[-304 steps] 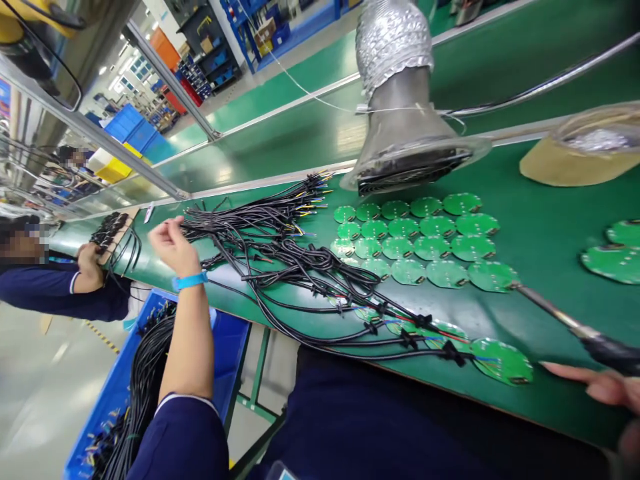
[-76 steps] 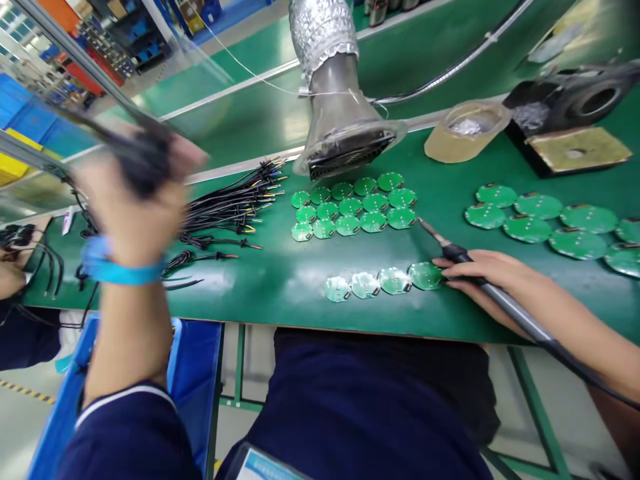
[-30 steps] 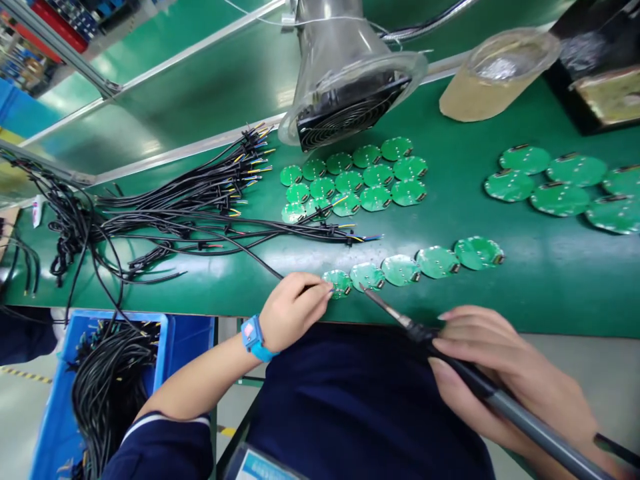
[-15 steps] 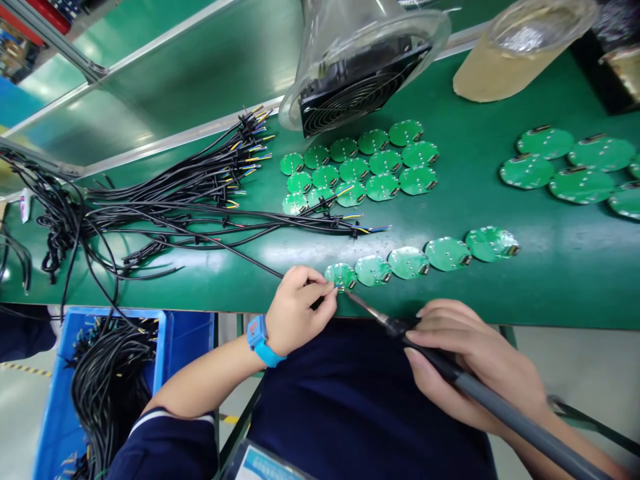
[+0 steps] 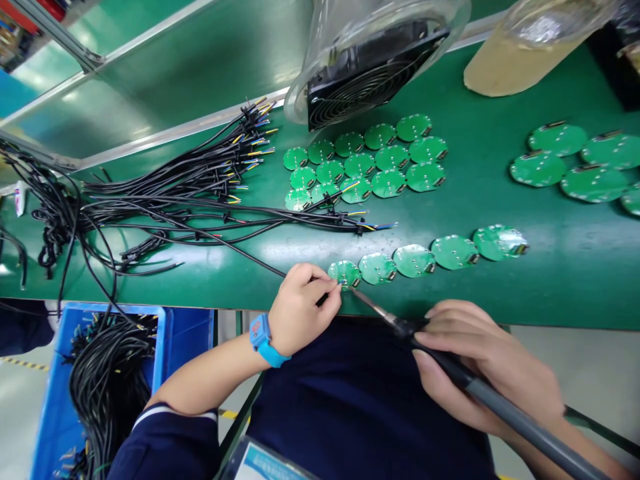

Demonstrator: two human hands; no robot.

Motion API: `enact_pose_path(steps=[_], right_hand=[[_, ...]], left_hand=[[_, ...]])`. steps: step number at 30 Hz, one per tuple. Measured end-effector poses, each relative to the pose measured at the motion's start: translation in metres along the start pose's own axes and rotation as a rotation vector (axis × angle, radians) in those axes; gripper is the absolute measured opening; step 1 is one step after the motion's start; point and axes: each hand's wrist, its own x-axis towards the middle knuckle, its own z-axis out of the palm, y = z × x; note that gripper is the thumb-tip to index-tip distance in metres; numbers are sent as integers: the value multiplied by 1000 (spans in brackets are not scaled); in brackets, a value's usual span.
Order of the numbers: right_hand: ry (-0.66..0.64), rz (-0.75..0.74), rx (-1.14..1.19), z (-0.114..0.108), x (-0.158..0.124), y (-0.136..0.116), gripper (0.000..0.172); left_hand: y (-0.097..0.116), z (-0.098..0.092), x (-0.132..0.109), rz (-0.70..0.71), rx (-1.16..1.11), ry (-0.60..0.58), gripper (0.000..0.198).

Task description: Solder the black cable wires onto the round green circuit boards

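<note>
My left hand (image 5: 306, 310), with a blue watch on its wrist, pinches the wire end of a black cable (image 5: 260, 261) at the lower edge of a round green circuit board (image 5: 344, 272). This board is the leftmost in a slanting row of several; another circuit board (image 5: 377, 268) adjoins it on the right. In my right hand (image 5: 480, 360) is a soldering iron (image 5: 425, 343), gripped like a pen. Its tip points at the board's lower edge, close to my left fingertips. Whether the tip touches the wire is too small to tell.
Black cables (image 5: 200, 173) with bared coloured wires spread over the left of the green table (image 5: 480, 193). More circuit boards (image 5: 360, 163) lie in rows behind, below a black fan (image 5: 373, 87). A cylindrical tan container (image 5: 500, 67) stands back right. A blue bin (image 5: 163, 353) of cables is below left.
The whole view has shifted slightly, so the table items appear a little further right. Both hands keep nearly the same pose at the leftmost board, with the iron tip still beside its lower edge.
</note>
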Motion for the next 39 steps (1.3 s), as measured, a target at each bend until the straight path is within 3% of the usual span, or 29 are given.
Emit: enact_pose_path(steps=[19, 23, 30, 34, 39], right_hand=[[-87, 69, -174, 12, 3, -18, 10], [-18, 42, -163, 10, 4, -17, 13], [97, 120, -87, 2, 6, -13, 21], [102, 116, -66, 4, 9, -13, 22], [105, 76, -43, 8, 11, -10, 21]], left_hand=[[6, 4, 1, -15, 69, 23, 12], [9, 4, 2, -24, 102, 15, 13], [11, 4, 2, -84, 89, 15, 11], [11, -2, 6, -132, 20, -43, 8], [9, -9, 9, -98, 37, -141, 12]])
